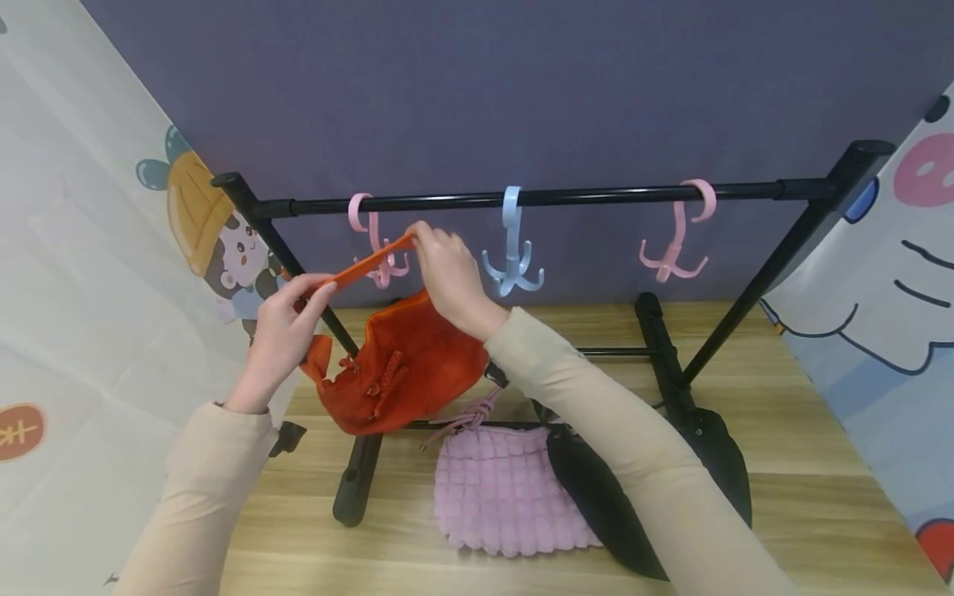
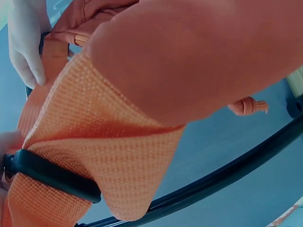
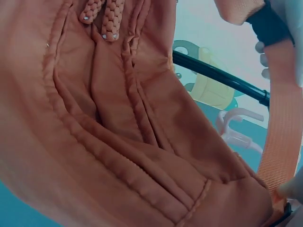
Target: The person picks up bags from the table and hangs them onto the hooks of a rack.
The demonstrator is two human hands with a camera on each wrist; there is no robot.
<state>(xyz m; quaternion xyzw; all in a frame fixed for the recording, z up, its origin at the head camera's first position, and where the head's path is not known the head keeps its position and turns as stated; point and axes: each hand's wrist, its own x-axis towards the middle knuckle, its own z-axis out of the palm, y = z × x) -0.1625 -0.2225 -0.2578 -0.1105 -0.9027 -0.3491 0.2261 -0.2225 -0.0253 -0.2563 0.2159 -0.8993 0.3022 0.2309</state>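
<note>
An orange fabric bag (image 1: 417,364) hangs in front of the left part of a black rack, below both hands. My left hand (image 1: 279,335) pinches its flat strap (image 1: 370,263) between thumb and fingers. At the strap's other end, my right hand (image 1: 455,277) pinches it close to the bag, so the strap stretches between the hands. A black slider buckle (image 2: 54,175) shows on the strap beside the left fingers in the left wrist view. Braided orange cords (image 3: 112,21) dangle on the bag's front. Behind the strap, a pink hook (image 1: 383,271) is partly covered.
The rack's black bar (image 1: 596,196) also carries a blue hook (image 1: 512,248) and another pink hook (image 1: 674,248). A pink quilted bag (image 1: 507,488) and a black bag (image 1: 604,497) lie at the rack's base on the wood-look surface (image 1: 805,463). Printed sheets flank both sides.
</note>
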